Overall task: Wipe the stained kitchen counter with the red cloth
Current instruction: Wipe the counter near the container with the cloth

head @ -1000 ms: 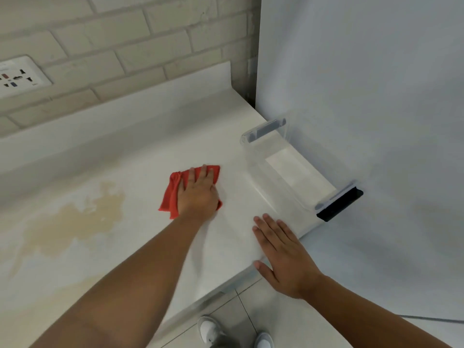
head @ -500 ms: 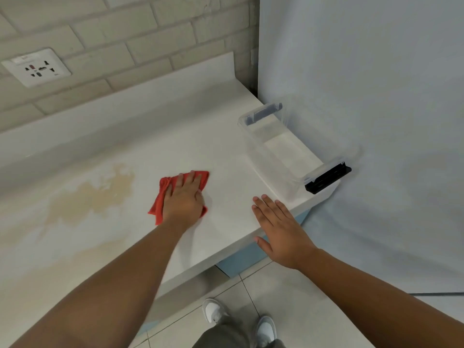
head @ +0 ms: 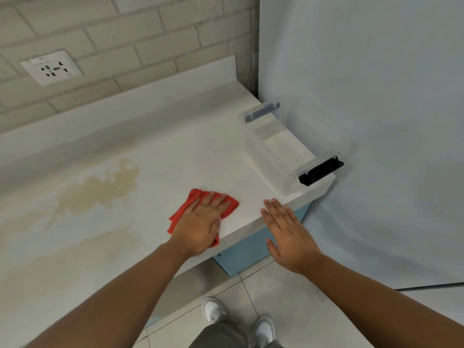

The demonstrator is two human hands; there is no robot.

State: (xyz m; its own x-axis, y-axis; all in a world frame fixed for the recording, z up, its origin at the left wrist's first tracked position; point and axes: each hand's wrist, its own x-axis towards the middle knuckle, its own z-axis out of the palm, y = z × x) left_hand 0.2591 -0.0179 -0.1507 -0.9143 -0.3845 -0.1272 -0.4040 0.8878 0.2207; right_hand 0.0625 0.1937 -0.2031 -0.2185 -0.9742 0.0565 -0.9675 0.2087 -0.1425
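Head view: the left hand (head: 198, 227) lies flat on the red cloth (head: 181, 215), fingers straight and close together, palm pressing the crumpled cloth onto the white desk (head: 175, 156). The cloth sits near the desk's front edge, towards the front right corner, its folds showing beyond the fingertips and along both sides of the hand. The right hand (head: 288, 234) is spread flat with straight fingers and holds nothing; it lies over the front edge just beside the cloth, fingertips on the desk top and the wrist out past the edge. A tan stain (head: 100, 192) covers the desk to the left of the cloth, apart from it, with fainter marks spreading towards the front left. A clear plastic box (head: 273, 149) with a black latch (head: 321, 170) stands along the right edge. On the brick wall behind the back edge there is a white socket (head: 51, 67). Below the front edge show a blue cabinet front (head: 241, 257), floor tiles and two white shoes (head: 213, 310).
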